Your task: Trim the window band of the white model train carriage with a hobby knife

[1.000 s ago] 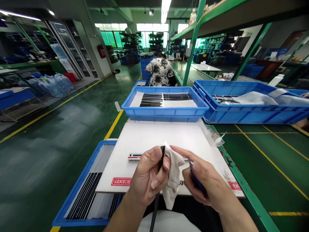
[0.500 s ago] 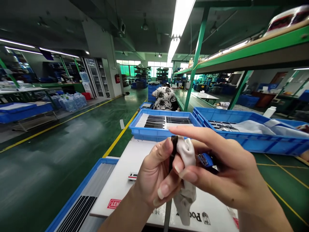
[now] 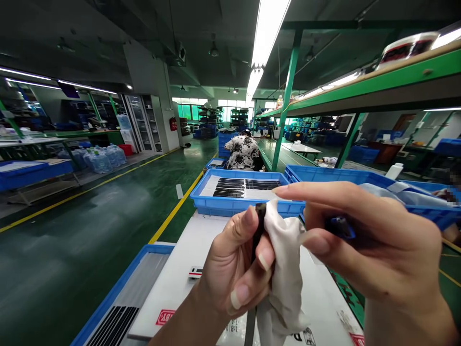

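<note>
Left grip (image 3: 230,274) pinching thin black strip (image 3: 259,228), seemingly light and stiff, best held by its end, through soft white cloth (image 3: 286,278), above white board (image 3: 169,288); right grip (image 3: 378,240) pressing together on blue item (image 3: 340,228).

Green epoxy factory floor (image 3: 82,206) with a yellow lane line (image 3: 176,206), fluorescent tube lights (image 3: 264,43) overhead, green steel shelving (image 3: 360,91) at upper right, glass-fronted cabinets (image 3: 142,122) at left, distant windows (image 3: 189,105) at far end
</note>
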Available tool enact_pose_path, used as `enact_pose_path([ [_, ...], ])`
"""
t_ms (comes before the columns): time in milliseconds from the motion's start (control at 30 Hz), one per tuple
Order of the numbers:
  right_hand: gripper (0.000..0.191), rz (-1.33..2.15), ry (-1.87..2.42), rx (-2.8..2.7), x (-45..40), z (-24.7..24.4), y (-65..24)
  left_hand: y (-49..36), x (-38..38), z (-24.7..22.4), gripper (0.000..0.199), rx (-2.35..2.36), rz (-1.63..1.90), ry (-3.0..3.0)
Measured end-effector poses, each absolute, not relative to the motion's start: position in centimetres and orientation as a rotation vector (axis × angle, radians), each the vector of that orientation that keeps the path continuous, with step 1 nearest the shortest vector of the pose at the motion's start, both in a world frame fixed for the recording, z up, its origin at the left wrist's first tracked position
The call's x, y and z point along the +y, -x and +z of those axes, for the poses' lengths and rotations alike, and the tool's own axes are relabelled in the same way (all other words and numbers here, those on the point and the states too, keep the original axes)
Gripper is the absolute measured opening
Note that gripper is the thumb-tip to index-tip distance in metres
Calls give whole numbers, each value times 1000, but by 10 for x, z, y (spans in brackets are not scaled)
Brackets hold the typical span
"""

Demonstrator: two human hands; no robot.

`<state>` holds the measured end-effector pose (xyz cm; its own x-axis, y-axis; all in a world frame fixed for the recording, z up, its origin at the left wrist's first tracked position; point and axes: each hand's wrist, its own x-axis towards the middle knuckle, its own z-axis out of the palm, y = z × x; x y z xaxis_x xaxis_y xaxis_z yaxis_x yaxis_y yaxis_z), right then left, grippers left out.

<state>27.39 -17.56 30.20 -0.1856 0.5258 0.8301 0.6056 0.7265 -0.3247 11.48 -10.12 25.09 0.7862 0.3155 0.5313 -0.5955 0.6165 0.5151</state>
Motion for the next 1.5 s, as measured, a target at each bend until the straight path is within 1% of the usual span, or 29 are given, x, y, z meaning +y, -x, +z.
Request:
enact_pose_path([
  [233,29,-3,877,-1873,-170,305,-263,-116,-98,251,53,-573,464,-726],
  [467,19,-8,857,-1847,-172,306,-259,-115,-101,255,62,-601,494,-761],
  [567,15,-4,840,-1830,-170,306,-259,-114,-100,255,52,-579,474,-726],
  [667,15,-22,754,-1838,-167,306,-260,-112,-98,253,40,-515,460,-634],
  [800,22,-26,734,-1827,-167,305,-260,-113,-96,249,40,-566,432,-574],
  [1000,27,-4,792,-1823,-172,305,-259,-117,-95,248,38,-631,400,-610],
  [1100,35,68,819,-1836,-175,311,-258,-117,-95,251,40,-505,434,-678],
  [1200,36,195,769,-1853,-178,321,-251,-118,-97,253,48,-377,444,-747],
  [1333,31,370,642,-1856,-181,330,-246,-119,-98,252,50,-414,442,-764],
  [1500,35,701,717,-1767,-182,323,-255,-120,-98,250,47,-449,440,-746],
])
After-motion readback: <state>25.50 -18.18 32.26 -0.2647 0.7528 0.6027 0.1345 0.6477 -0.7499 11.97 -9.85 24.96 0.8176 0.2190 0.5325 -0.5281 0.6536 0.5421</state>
